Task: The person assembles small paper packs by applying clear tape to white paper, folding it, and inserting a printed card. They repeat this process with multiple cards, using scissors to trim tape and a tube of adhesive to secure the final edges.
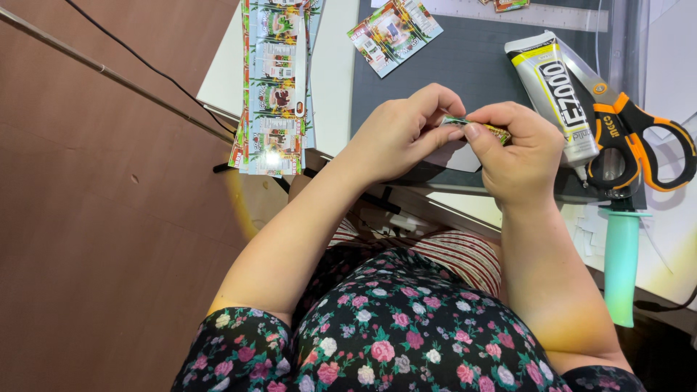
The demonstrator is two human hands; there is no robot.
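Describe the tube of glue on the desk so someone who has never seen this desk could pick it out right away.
Start at the dark cutting mat on the white desk, then look just beyond the right hand. The glue tube lies there at a slant, nozzle toward the person, against the orange-handled scissors. It is the only soft, pale squeeze tube, with a yellow band and dark lettering.

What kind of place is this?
Probably a craft desk at home. A dark cutting mat, a glue tube and orange scissors lie on it, with printed paper strips nearby.
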